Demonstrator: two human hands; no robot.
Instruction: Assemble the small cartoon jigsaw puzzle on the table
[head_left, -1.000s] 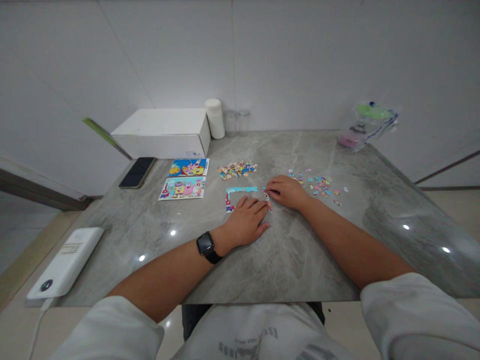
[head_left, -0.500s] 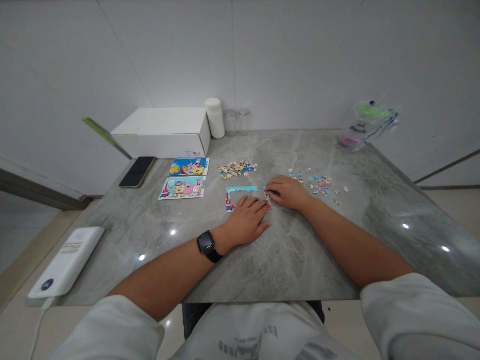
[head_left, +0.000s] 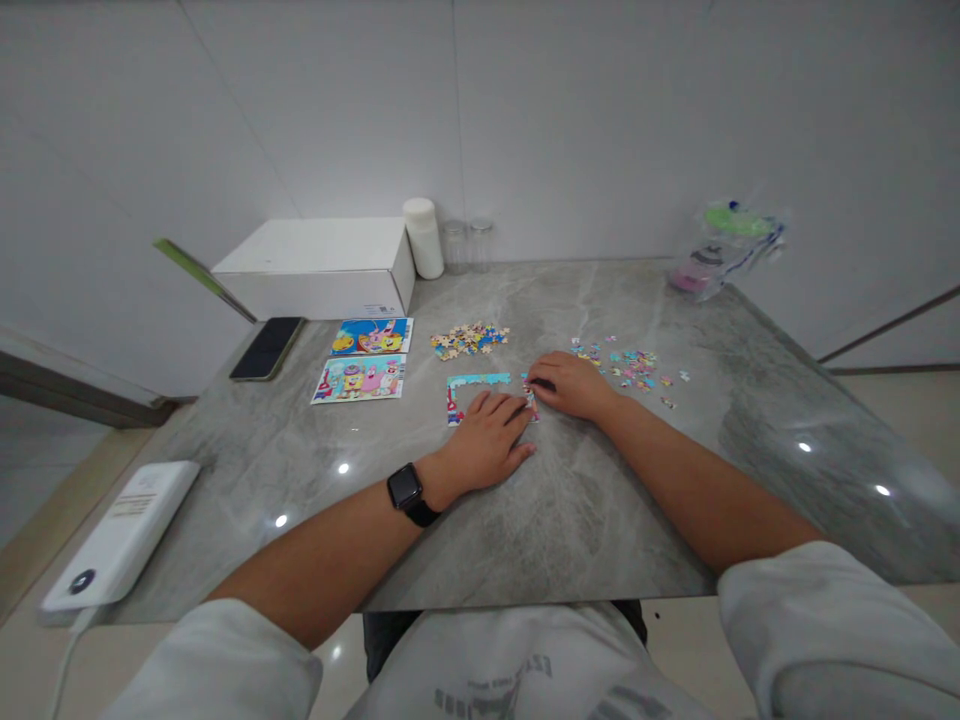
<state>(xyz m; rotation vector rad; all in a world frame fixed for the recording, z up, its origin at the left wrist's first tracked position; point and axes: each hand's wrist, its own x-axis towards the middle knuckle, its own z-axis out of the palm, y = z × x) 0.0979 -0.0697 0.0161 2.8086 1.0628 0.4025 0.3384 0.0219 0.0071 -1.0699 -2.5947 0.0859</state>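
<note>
A partly joined jigsaw border (head_left: 453, 400) lies on the table, with a light blue top edge and a red and blue left side. My left hand (head_left: 491, 437) rests flat across its lower part, fingers spread, hiding much of the bottom edge. At the border's right side my right hand (head_left: 570, 385) is closed, its fingertips pressed on a small puzzle piece (head_left: 526, 380) near the top right corner. Loose pastel puzzle pieces (head_left: 637, 368) lie just beyond my right hand. Another pile of puzzle pieces (head_left: 470, 341), yellow and blue, sits behind the border.
Two cartoon picture cards (head_left: 358, 380) lie left of the border, near a phone (head_left: 268, 348). Along the back stand a white box (head_left: 315, 270), a white bottle (head_left: 424, 240) and two clear glasses (head_left: 480, 246). A plastic bag (head_left: 724, 250) is back right, a power bank (head_left: 124, 535) front left.
The view has shifted slightly, so things on the table appear a little further left. Both hands keep nearly the same places on the jigsaw border.
</note>
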